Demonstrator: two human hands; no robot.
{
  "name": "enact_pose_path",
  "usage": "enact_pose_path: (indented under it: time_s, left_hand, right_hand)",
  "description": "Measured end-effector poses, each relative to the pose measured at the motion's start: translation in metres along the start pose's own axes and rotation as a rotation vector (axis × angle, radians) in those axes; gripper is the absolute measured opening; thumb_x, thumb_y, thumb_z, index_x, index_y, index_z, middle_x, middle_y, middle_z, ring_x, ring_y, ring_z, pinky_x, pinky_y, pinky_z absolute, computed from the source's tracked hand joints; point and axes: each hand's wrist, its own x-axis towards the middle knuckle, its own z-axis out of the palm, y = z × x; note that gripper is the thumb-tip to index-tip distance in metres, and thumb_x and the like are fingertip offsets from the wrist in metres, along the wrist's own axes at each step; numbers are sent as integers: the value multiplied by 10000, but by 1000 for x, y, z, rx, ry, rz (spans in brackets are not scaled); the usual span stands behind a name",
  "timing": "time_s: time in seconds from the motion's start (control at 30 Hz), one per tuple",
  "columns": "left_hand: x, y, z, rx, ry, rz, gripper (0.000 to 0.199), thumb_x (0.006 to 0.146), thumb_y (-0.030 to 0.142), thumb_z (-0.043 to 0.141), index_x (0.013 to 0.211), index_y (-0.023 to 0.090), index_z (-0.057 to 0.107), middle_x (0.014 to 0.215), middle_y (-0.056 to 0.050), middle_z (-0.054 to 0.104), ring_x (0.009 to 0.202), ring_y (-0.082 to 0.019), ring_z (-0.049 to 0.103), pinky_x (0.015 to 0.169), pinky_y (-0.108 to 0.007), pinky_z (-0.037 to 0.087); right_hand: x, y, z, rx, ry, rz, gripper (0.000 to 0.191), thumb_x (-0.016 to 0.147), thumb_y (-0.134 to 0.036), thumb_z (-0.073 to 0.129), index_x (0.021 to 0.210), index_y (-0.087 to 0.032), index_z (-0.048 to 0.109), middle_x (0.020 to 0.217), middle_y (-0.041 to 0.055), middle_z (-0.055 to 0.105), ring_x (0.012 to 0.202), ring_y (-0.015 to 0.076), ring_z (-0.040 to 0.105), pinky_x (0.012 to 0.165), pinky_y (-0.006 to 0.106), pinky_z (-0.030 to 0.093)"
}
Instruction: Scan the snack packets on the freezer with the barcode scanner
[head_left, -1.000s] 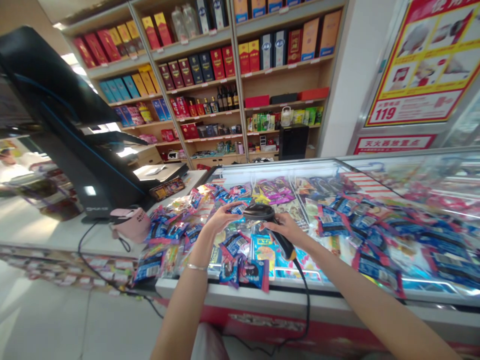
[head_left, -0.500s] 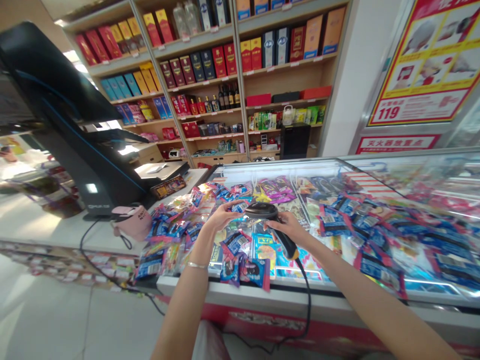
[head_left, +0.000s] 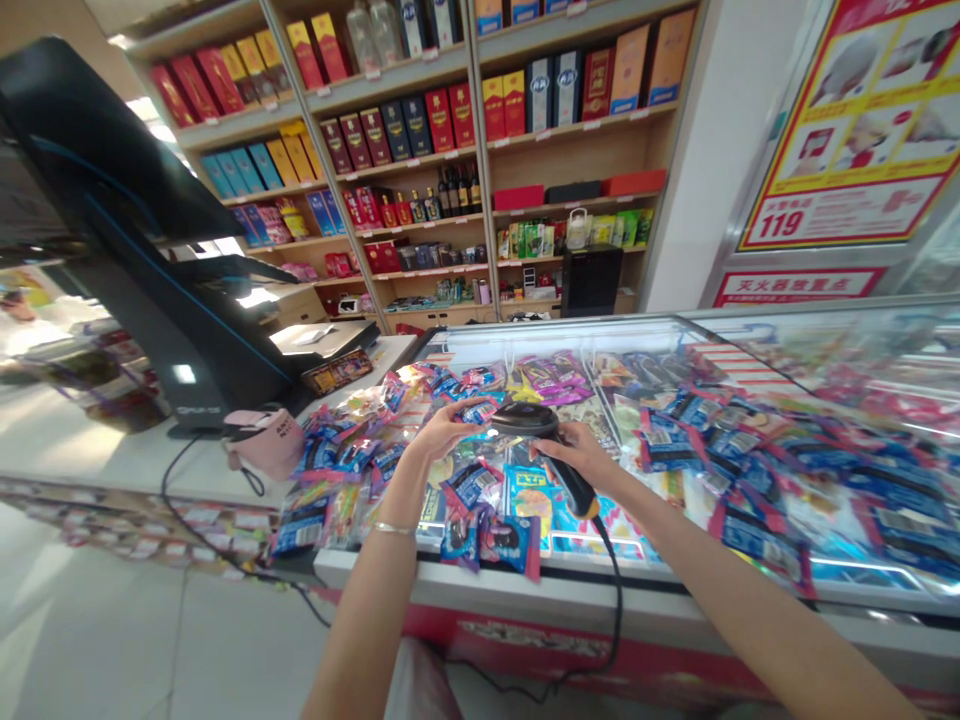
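Observation:
My right hand point(head_left: 581, 455) is closed round the handle of a black barcode scanner point(head_left: 525, 420), whose head points left. In my left hand point(head_left: 444, 430) is a small blue and pink snack packet point(head_left: 478, 411), pinched between the fingers just in front of the scanner head. Below the hands, more blue and pink snack packets point(head_left: 474, 485) lie on the glass top of a chest freezer point(head_left: 645, 575). Two of them point(head_left: 510, 542) rest at its front edge. The scanner's black cable point(head_left: 616, 590) hangs down over that edge.
Many similar packets point(head_left: 757, 530) cover the glass at the right, others point(head_left: 337, 450) the left. A black cash-register stand point(head_left: 202, 340) and a pink cup point(head_left: 266, 440) stand on the left counter point(head_left: 225, 490). Shelves of boxes and bottles point(head_left: 420, 150) rise behind the freezer.
My left hand has tilted the packet slightly, so more of its blue and pink face shows by the scanner. The right hand and scanner are nearly still.

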Motion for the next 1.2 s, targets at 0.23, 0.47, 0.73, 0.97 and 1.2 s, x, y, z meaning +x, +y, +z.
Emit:
enact_pose_path:
  time_s: [0.23,0.47,0.73,0.97,1.2]
  left_hand:
    - [3,-1,-2,-7,5,-12,645,526,65,814,1150,141,672,935,-62,723,792,-149,677,797,-237,510]
    - [2,10,3,8,166,90,671,512,111,839,1157,134,655,813,-20,712,731,-108,660,707,-179,495]
    - [29,25,145,183,110,373,729,496,118,846,1186,212,631,1074,-41,673,961,-199,628,794,-223,482]
    - [61,-49,264,427,43,419,630,593,174,810,1186,202,599,1141,-93,640,1086,-262,567,929,-320,415]
    - [62,-82,274,944,9,525,466,770,377,674,1211,250,590,1346,-91,510,1255,-279,450,1070,-427,330]
  right_hand:
    - [4,8,-1,49,14,7,332,711,-472,713,752,-145,675,698,55,689,428,137,577,411,256,450]
    - [-10,-24,-20,280,249,-26,353,663,-492,689,726,-149,632,493,13,604,372,120,520,373,228,415]
    - [-112,-47,-123,256,599,-87,400,732,-527,602,843,-145,645,481,0,575,375,108,486,363,216,397]
    - [-188,-24,-180,273,854,-102,354,713,-481,621,835,-150,659,591,39,633,402,123,499,360,243,408]
    - [-213,-2,-211,437,890,-117,378,697,-439,630,932,-150,694,687,49,671,417,110,508,353,219,425]
